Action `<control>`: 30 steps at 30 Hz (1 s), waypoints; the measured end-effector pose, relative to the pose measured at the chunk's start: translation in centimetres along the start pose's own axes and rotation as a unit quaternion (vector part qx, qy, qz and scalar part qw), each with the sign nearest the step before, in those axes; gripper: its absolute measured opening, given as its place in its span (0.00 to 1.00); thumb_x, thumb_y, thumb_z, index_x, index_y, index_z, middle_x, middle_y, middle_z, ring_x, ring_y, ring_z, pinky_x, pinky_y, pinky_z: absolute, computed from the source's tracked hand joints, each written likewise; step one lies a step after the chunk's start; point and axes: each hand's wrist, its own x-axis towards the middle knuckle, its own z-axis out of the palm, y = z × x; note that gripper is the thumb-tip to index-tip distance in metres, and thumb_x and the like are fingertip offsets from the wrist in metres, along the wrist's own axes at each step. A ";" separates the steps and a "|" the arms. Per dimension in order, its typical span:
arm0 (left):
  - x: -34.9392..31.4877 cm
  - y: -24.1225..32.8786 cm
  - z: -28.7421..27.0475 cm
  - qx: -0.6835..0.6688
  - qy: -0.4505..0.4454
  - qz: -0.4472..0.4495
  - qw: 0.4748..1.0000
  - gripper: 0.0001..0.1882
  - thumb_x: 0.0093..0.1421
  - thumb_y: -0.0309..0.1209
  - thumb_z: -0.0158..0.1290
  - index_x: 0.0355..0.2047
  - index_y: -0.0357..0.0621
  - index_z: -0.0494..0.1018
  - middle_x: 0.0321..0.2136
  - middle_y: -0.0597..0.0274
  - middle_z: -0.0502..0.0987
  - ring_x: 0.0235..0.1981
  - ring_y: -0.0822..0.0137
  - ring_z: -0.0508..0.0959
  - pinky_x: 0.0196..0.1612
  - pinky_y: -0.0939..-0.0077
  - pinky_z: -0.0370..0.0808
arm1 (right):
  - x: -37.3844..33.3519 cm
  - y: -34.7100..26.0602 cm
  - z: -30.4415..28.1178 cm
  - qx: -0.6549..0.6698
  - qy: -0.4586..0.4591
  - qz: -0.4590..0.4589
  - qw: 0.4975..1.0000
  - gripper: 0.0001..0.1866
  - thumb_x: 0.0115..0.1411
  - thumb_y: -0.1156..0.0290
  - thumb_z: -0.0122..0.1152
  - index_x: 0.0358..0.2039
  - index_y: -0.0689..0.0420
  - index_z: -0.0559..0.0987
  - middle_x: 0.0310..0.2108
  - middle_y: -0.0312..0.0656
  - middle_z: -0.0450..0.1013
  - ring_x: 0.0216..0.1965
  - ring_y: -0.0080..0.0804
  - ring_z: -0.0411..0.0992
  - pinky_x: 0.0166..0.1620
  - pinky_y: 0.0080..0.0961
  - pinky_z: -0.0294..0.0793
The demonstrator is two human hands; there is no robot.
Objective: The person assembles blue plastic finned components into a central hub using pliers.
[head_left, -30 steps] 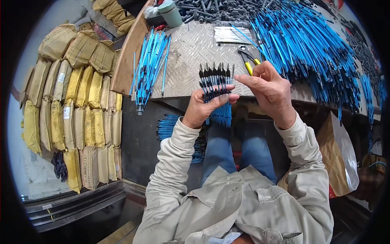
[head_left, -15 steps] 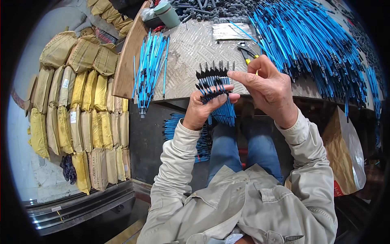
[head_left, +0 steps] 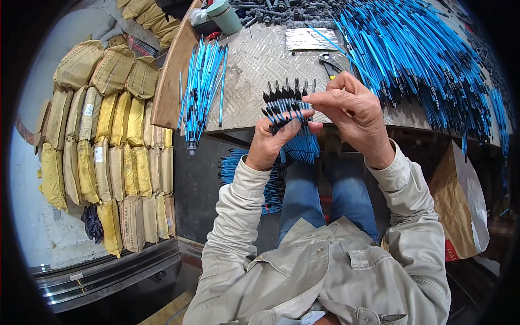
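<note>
My left hand (head_left: 272, 142) is closed round a bundle of thin blue rods (head_left: 301, 147) with black fittings. Their dark, pointed tips fan upward in a row, and the blue shafts hang below my fingers. On the right side of that row, my right hand (head_left: 355, 116) brings thumb and forefinger together against the fittings. Something small and shiny shows at those fingertips, too small to name. Beyond my right hand, pliers (head_left: 329, 64) with yellow handles lie on the worktable (head_left: 249, 92), partly hidden by the hand.
A large heap of similar blue rods (head_left: 411, 59) covers the table's right side. A smaller pile (head_left: 203, 86) lies at left, by a green cup (head_left: 225, 17). Thin silvery strips (head_left: 311, 39) lie farther back. Wrapped packages (head_left: 116, 168) stack at left; a paper bag (head_left: 457, 200) stands at right.
Both hands stay at the bundle with little movement. My right hand has shifted slightly down, and its fingers are drawn in a bit more. The whole view has moved a little.
</note>
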 end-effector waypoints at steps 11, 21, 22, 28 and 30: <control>-0.1 0.6 0.3 0.030 -0.002 0.030 0.999 0.12 0.61 0.29 0.49 0.41 0.33 0.74 0.37 0.57 0.78 0.38 0.72 0.76 0.44 0.77 0.72 | 0.3 -0.5 0.5 -0.042 0.006 -0.030 0.999 0.16 0.41 0.84 0.62 0.33 0.55 0.80 0.24 0.38 0.67 0.25 0.27 0.69 0.26 0.20 0.68; -0.2 0.6 0.6 0.065 -0.005 0.046 0.997 0.14 0.62 0.33 0.49 0.42 0.33 0.74 0.35 0.60 0.78 0.37 0.74 0.76 0.42 0.80 0.71 | 0.5 -1.2 0.1 -0.116 -0.033 -0.060 0.991 0.11 0.48 0.84 0.60 0.34 0.59 0.79 0.27 0.39 0.67 0.25 0.25 0.69 0.26 0.18 0.70; -0.3 0.6 0.5 0.070 -0.004 0.039 0.997 0.15 0.62 0.33 0.49 0.41 0.33 0.74 0.35 0.60 0.78 0.37 0.74 0.76 0.42 0.81 0.71 | 0.5 -1.2 0.1 -0.125 -0.034 -0.068 0.989 0.11 0.48 0.84 0.60 0.33 0.59 0.78 0.27 0.39 0.68 0.24 0.25 0.69 0.25 0.18 0.70; -0.4 0.7 0.0 0.086 -0.019 0.021 0.996 0.16 0.63 0.35 0.48 0.43 0.34 0.73 0.35 0.58 0.78 0.36 0.75 0.75 0.41 0.82 0.71 | 0.8 -0.7 0.2 -0.080 -0.036 -0.082 0.993 0.09 0.48 0.82 0.61 0.32 0.60 0.77 0.27 0.40 0.68 0.24 0.27 0.71 0.24 0.20 0.70; -0.3 0.9 0.2 0.060 -0.033 0.014 0.998 0.18 0.63 0.37 0.47 0.44 0.34 0.72 0.34 0.57 0.78 0.36 0.76 0.75 0.41 0.82 0.71 | 0.7 -0.6 0.3 -0.078 -0.032 -0.086 0.993 0.08 0.48 0.82 0.61 0.31 0.60 0.77 0.27 0.41 0.69 0.25 0.28 0.72 0.24 0.20 0.70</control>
